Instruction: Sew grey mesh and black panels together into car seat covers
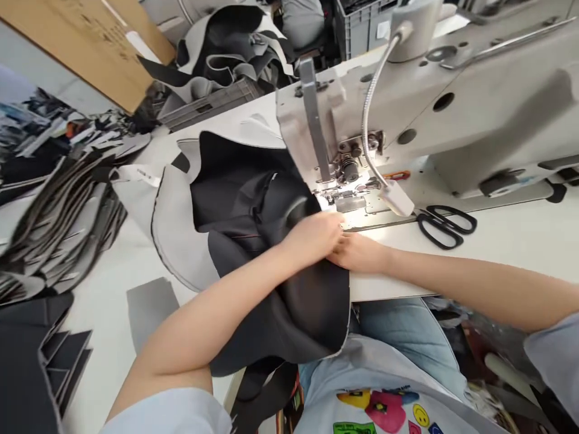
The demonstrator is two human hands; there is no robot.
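A large black leather-like cover piece (316,301) with a grey backing lies bunched on the table and hangs over its front edge. Just in front of the sewing machine's needle area (337,196), my left hand (316,235) is closed on the cover's edge. My right hand (359,252) meets it there, its fingers pinched on the same edge. The two hands touch, and their fingertips partly hide each other. A lit lamp (395,199) on a bendy neck shines on the spot.
Black-handled scissors (446,226) lie right of my hands. Stacked cut pieces (67,223) and folded dark panels (31,361) line the left side. A grey scrap (151,307) rests on the table. Behind, a crate (212,105) holds more material.
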